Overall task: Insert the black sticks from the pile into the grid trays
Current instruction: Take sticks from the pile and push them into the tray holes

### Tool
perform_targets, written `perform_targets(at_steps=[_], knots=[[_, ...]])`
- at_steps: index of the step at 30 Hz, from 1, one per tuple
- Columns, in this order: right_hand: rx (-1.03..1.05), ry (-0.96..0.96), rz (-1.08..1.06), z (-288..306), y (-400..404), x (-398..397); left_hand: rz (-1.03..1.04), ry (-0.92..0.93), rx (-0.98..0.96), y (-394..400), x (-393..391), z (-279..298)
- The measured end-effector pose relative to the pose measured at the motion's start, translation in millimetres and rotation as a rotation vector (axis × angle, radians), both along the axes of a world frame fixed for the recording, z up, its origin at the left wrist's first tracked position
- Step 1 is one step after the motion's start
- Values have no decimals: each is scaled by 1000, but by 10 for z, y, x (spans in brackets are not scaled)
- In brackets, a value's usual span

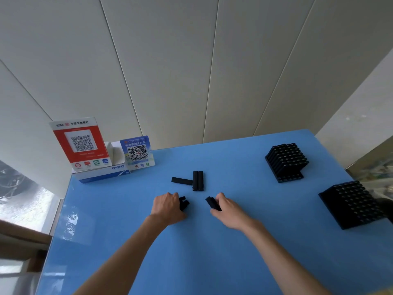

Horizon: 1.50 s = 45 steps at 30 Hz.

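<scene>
On the blue table point(212, 252) lie three loose black sticks point(197, 180): two side by side pointing away from me, one lying crosswise to their left point(181, 180). My left hand point(169, 207) grips black sticks point(184, 202) whose ends poke out to the right of its fingers. My right hand point(228, 209) grips more black sticks point(212, 202) that stick out to its left. Two black grid trays stand at the right: a far tray point(286, 161) packed with upright sticks and a near tray point(353, 204), also packed.
A red QR-code sign point(80, 143) and a blue QR-code sign point(137, 153) stand on a white and blue box point(102, 174) at the table's back left corner. White wall panels rise behind the table. The table's left edge drops off beside a window.
</scene>
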State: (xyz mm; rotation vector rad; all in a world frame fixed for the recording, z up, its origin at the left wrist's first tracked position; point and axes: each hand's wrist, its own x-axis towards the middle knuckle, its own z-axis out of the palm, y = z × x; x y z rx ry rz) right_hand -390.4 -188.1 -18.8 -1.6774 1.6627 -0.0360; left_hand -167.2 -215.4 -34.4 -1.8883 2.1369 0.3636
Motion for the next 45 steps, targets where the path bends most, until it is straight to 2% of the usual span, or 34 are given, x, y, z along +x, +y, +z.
perform_targets(at_steps=[2, 3, 7, 8, 10, 13, 18, 24, 30, 34, 45], knots=[[39, -123, -102, 46, 13, 4, 195, 138, 9, 87, 64, -40], [45, -182, -152, 60, 20, 2, 341, 282, 48, 132, 102, -57], [9, -320, -274, 156, 63, -11, 900, 1251, 348, 322, 247, -10], [-6, -336, -278, 184, 81, -8, 970, 1422, 395, 379, 270, 19], [-51, -367, -292, 223, 110, 11, 1014, 1612, 438, 470, 287, 99], [-114, -384, -318, 257, 165, 26, 971, 1624, 398, 562, 269, 235], [-53, -452, -438, 304, 353, -93, 878, 1531, 280, 622, 183, 340], [-9, -429, -592, 408, 685, -533, 784, 1560, 384, 703, -239, 418], [-64, -467, -672, 549, 1117, -1228, 694, 1600, 479, 898, -986, 581], [-117, -517, -688, 583, 1477, -1775, 645, 1560, 494, 1108, -1568, 629], [-86, -609, -689, 663, 2242, -3497, 610, 1560, 402, 1986, -3273, 645]])
